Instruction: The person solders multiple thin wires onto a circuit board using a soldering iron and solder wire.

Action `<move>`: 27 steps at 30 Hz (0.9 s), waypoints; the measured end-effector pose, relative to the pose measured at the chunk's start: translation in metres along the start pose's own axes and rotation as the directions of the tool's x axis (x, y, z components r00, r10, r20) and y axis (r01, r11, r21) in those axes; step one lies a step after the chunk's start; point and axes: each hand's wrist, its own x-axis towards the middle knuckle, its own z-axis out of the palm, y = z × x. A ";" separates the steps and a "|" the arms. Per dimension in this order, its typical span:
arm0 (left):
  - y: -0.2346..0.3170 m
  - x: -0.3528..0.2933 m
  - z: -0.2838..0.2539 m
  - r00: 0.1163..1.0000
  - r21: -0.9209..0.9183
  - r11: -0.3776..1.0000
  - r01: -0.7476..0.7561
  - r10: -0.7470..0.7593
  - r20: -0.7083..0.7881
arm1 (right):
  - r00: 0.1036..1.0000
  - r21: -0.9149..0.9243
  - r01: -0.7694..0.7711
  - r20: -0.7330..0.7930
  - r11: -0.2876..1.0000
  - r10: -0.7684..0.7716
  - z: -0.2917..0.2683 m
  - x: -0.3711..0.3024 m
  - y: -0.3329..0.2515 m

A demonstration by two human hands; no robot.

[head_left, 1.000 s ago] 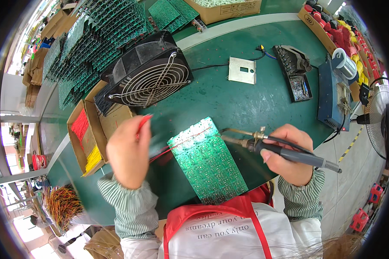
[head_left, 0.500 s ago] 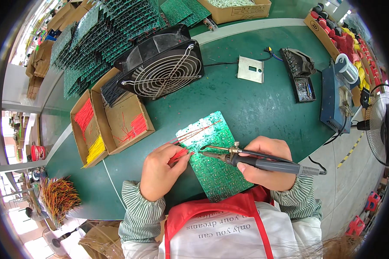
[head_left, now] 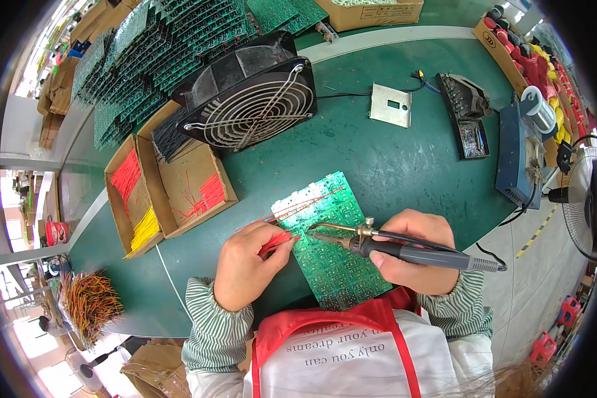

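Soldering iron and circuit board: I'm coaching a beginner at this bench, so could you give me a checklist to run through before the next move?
1. Soldering iron held by its handle in the right hand: ok.
2. Bundle of red wires held in the left hand: ok.
3. Circuit board lying in front of the person, between the hands: ok.
4. Board's far end free of wires: not ok, red strands lie across it.
5. Iron's tip touching the board: cannot tell.
6. Iron hot: cannot tell.

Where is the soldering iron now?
In the head view, the soldering iron is right of centre, in the right hand, pointing left over the green board.
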 end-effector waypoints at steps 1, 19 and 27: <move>0.000 0.000 0.000 1.000 -0.004 1.000 -0.007 0.007 0.001 | 1.000 0.003 0.007 -0.013 1.000 -0.007 -0.001 0.000 0.000; 0.017 0.006 0.017 0.989 0.018 0.994 -0.108 0.109 -0.100 | 0.998 -0.053 0.003 -0.064 0.999 -0.007 -0.015 -0.011 0.000; 0.013 0.011 0.019 0.989 0.043 0.992 -0.119 0.122 -0.080 | 0.998 -0.016 -0.042 -0.045 0.999 0.041 -0.015 -0.008 0.001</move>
